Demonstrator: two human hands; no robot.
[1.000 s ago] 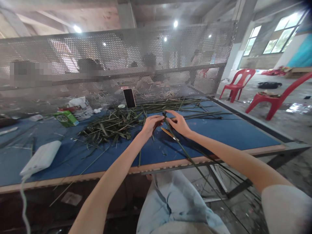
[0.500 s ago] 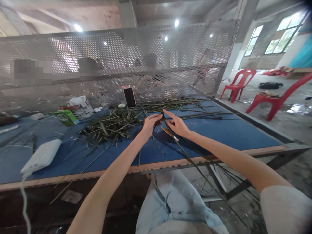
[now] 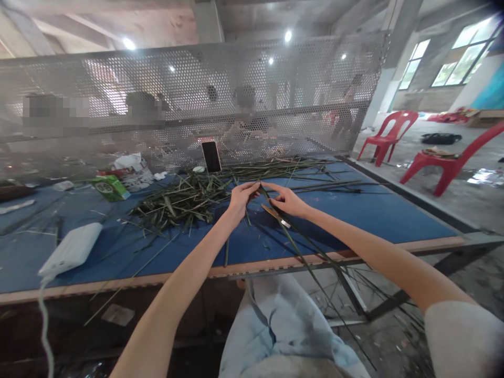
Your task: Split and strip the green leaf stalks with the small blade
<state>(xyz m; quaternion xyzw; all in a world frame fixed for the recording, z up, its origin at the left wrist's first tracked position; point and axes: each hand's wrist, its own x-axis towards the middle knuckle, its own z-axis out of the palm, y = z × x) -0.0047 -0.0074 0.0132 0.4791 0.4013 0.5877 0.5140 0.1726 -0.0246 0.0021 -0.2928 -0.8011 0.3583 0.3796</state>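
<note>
Both of my hands meet over the blue tabletop point(image 3: 236, 249), working on long green plant strips point(image 3: 293, 241). My left hand point(image 3: 243, 199) pinches the strips at their upper end, fingers closed. Close by on the right, my right hand point(image 3: 288, 202) also has its fingers closed around a strip, its index finger reaching toward the left fingertips. From between the hands the strips run down to the right, over the table's front edge. Beneath my right hand lies a slim tool with a yellowish end point(image 3: 271, 211); its kind is unclear. What sits inside the fingertips is mostly hidden.
A heap of green strips point(image 3: 181, 202) lies left of my hands, with longer stalks point(image 3: 283, 167) behind. A phone point(image 3: 211, 156) stands against the perforated metal screen point(image 3: 177, 79). Further left are a green box point(image 3: 110, 188) and a white power bank point(image 3: 73, 249) with a cable. Red chairs point(image 3: 388, 134) stand right.
My right index finger has lowered slightly toward the left fingertips. The hanging strips have shifted and spread a little under my right hand. The view has moved slightly.
</note>
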